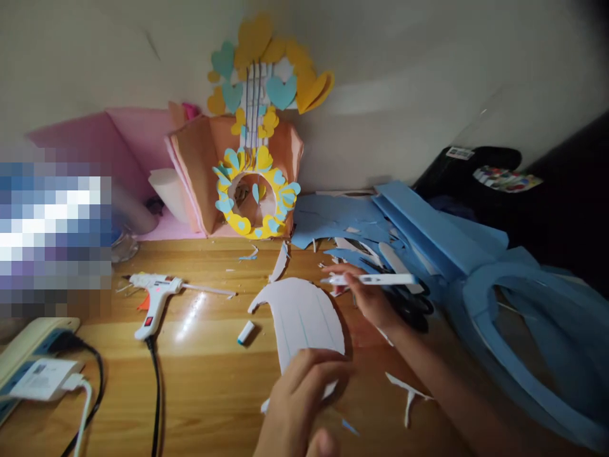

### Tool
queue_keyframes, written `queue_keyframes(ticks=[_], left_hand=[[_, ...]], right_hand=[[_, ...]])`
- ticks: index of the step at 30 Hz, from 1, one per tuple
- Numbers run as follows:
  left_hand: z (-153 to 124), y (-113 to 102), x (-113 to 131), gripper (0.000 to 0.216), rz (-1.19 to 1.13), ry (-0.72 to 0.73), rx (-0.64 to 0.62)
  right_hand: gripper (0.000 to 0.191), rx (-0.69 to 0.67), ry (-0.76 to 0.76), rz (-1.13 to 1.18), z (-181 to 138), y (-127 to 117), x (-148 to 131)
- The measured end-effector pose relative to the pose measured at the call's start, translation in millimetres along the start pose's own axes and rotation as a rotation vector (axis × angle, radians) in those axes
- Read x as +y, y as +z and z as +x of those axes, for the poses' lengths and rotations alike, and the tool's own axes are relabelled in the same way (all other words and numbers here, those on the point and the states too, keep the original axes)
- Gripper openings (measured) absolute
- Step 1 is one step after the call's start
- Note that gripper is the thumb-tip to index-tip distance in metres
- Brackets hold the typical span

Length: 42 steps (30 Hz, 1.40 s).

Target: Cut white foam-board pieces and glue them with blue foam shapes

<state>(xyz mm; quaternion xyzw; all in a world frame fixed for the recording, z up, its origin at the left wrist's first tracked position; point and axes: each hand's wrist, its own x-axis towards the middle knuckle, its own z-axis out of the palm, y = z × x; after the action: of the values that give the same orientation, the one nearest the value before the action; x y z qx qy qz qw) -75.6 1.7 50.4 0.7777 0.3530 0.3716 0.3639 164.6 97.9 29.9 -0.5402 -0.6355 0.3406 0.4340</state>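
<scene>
My left hand [299,400] is at the bottom centre, its fingers closed on the near end of a white cut-out paper shape [302,317] with faint blue lines, held just over the wooden table [204,374]. To the right of that shape, my right hand [368,295] grips a white pen or marker [375,279] that lies level, pointing left and right. A small white cap with a blue end [246,332] rests on the table to the left of the paper shape.
A white glue gun [155,295] with a black cord lies at the left, a power strip [33,362] nearer. A paper guitar craft [254,158] leans on the wall. Blue foam sheets [428,235] pile up at right, over black scissors [412,308]. Paper scraps litter the table.
</scene>
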Motion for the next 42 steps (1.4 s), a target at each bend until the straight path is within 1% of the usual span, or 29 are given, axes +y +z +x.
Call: queue_keyframes(ticks=[2, 3, 5, 7, 9, 11, 13, 19, 26, 32, 42], left_hand=[[18.4, 10.6, -24.1, 0.041, 0.191, 0.015, 0.007], [21.4, 17.7, -36.2, 0.044, 0.313, 0.012, 0.033], [18.7, 31.2, -57.6, 0.054, 0.508, 0.007, 0.096], [11.5, 39.6, -71.6, 0.057, 0.566, 0.028, 0.089], [6.6, 41.0, -76.7, 0.057, 0.565, 0.043, 0.049], [6.0, 37.9, -75.4, 0.058, 0.552, 0.025, 0.002], [8.1, 34.0, -71.8, 0.059, 0.541, -0.006, -0.033], [9.8, 31.1, -68.6, 0.062, 0.515, -0.044, -0.061], [10.0, 32.2, -64.2, 0.054, 0.534, -0.066, -0.039], [12.0, 32.6, -58.7, 0.053, 0.462, -0.124, -0.034], [11.3, 32.0, -55.8, 0.05, 0.44, -0.163, -0.055]], right_hand=[[0.031, -0.096, 0.016, 0.097, 17.8, 18.2, 6.5], [0.029, -0.121, 0.011, 0.107, 25.6, 25.0, 11.4], [0.023, -0.147, 0.002, 0.104, 36.6, 34.4, 21.6], [0.021, -0.121, 0.001, 0.086, 40.8, 39.6, 30.0], [0.026, -0.055, 0.005, 0.07, 39.9, 42.6, 35.3], [0.032, 0.006, 0.005, 0.055, 36.9, 44.3, 38.2], [0.034, 0.03, -0.003, 0.044, 34.3, 45.2, 39.8], [0.034, 0.001, -0.034, 0.029, 33.4, 45.3, 41.1], [0.034, -0.007, -0.063, -0.019, 32.4, 44.1, 36.0], [0.033, 0.015, -0.073, -0.061, 32.3, 43.8, 35.8], [0.033, 0.025, -0.044, -0.011, 32.9, 43.7, 37.2]])
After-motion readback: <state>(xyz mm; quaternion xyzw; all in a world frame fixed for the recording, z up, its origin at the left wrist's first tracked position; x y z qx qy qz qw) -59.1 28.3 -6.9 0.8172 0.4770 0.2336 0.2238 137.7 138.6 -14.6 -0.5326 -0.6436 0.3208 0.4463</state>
